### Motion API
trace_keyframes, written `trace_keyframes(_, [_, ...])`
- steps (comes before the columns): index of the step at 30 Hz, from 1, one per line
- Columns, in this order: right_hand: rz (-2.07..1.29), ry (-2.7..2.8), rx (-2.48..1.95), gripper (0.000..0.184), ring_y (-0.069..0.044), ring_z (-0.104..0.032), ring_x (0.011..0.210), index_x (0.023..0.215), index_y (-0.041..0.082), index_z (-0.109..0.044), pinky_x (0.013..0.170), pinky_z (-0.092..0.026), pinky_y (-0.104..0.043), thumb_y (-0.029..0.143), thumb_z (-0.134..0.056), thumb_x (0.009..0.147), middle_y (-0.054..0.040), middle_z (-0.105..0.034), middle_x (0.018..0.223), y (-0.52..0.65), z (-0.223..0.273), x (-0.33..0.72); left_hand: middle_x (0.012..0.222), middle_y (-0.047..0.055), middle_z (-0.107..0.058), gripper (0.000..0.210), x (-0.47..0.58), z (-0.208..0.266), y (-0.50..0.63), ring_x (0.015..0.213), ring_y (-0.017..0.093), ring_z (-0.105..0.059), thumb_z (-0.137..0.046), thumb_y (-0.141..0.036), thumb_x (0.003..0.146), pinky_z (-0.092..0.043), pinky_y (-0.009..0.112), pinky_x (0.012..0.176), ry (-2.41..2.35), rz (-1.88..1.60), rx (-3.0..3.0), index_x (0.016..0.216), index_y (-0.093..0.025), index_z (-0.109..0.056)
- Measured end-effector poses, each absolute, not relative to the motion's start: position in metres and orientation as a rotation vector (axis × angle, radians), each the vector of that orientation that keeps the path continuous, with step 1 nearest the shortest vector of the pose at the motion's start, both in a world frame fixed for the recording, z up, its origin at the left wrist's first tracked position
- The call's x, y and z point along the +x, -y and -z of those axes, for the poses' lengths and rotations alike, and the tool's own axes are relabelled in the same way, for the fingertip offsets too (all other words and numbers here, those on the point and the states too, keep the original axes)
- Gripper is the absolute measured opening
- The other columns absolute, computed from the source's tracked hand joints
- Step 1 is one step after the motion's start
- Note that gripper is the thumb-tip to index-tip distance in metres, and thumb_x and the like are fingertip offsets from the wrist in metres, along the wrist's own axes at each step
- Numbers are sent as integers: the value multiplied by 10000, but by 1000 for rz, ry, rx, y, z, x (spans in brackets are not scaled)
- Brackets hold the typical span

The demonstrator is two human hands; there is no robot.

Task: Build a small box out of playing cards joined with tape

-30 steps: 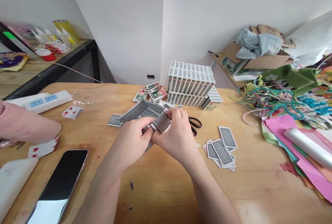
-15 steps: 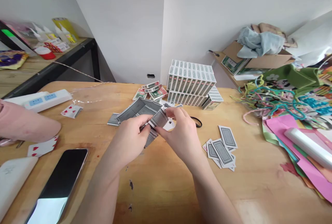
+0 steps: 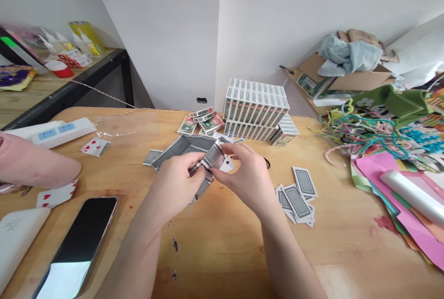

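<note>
In the middle of the head view both hands work on a structure of folded grey-backed playing cards point(image 3: 169, 151), shaped like a shallow open tray. My left hand point(image 3: 180, 179) pinches its near corner, where folded cards overlap. A folded playing card point(image 3: 215, 156) stands at that corner, and my right hand point(image 3: 244, 169) grips its right edge between thumb and fingers. How the folds join is hidden by the fingers. Behind my right hand, a face-up spade card point(image 3: 227, 165) lies on the table. Loose face-down cards point(image 3: 298, 202) lie in an overlapping pile to the right.
Boxed card decks point(image 3: 256, 105) are stacked at the back, with several loose boxes point(image 3: 203, 121) beside them. A phone point(image 3: 78, 243), pink bottle point(image 3: 38, 160) and power strip point(image 3: 64, 130) lie left. Coloured paper point(image 3: 381, 174) and tangled pipe cleaners point(image 3: 367, 128) cover the right side.
The card structure has tipped slightly lower and shifted in my hands. My right hand has moved a little to the right, its fingers still at the folded card.
</note>
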State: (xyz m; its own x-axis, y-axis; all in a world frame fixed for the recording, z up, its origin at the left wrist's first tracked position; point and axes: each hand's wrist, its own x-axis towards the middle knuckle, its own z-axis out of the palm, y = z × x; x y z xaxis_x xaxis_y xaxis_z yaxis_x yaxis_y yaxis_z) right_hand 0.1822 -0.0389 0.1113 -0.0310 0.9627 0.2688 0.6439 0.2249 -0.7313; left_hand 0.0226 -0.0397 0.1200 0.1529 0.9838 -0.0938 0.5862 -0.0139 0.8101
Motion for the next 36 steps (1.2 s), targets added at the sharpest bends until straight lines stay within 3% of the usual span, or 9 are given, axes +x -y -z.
trace_keyframes(7, [-408,1790,-1506,374,-257,-627,931,970,162,-589,804,-521,-402,214,-698,617,-97,-672,949,40,-108,172,736,-8,-681,344,25,-121,39,746,200,-642,-449,-245,829,-451,282,629,-1562,-590,1772,1088,-271,-673])
trace_keyframes(14, [-413,1818,-1555,357,-266,-612,905,945,167,-562,759,-512,-398,234,-690,618,-98,-658,919,37,-106,171,732,4,-684,349,32,-128,47,613,184,-605,-380,-178,817,-360,279,529,-1648,-487,1887,1031,-250,-647])
trace_keyframes(22, [-498,1792,-1554,341,-265,-625,890,922,166,-588,762,-523,-402,220,-692,602,-97,-677,911,37,-108,172,798,27,-699,297,33,-127,49,713,208,-648,-366,-177,822,-362,278,545,-1652,-455,1915,921,-242,-638])
trace_keyframes(27, [-668,1744,-1511,349,-236,-646,873,943,177,-635,796,-532,-395,216,-679,599,-64,-696,906,36,-107,176,774,38,-689,402,33,-129,52,732,229,-639,-334,-203,851,-377,295,564,-1682,-392,1926,1141,-232,-612])
trace_keyframes(31, [-895,1691,-1414,366,-207,-663,844,954,181,-659,814,-544,-389,215,-694,592,-42,-709,909,29,-100,183,732,9,-665,491,29,-132,55,627,192,-605,-302,-260,891,-380,269,498,-1589,-375,1824,1352,-236,-471])
trace_keyframes(33, [-1053,1666,-1349,380,-198,-670,853,969,169,-665,821,-552,-374,194,-692,590,-47,-711,926,23,-95,189,688,-15,-646,488,25,-134,56,565,171,-577,-300,-275,898,-362,256,459,-1505,-381,1776,1359,-258,-459])
trace_keyframes(36, [-1254,1614,-1289,390,-195,-678,859,992,163,-669,806,-567,-365,182,-683,603,-62,-706,988,16,-87,197,705,-23,-654,395,21,-136,55,574,158,-576,-349,-285,878,-372,244,467,-1419,-477,1746,1183,-269,-599])
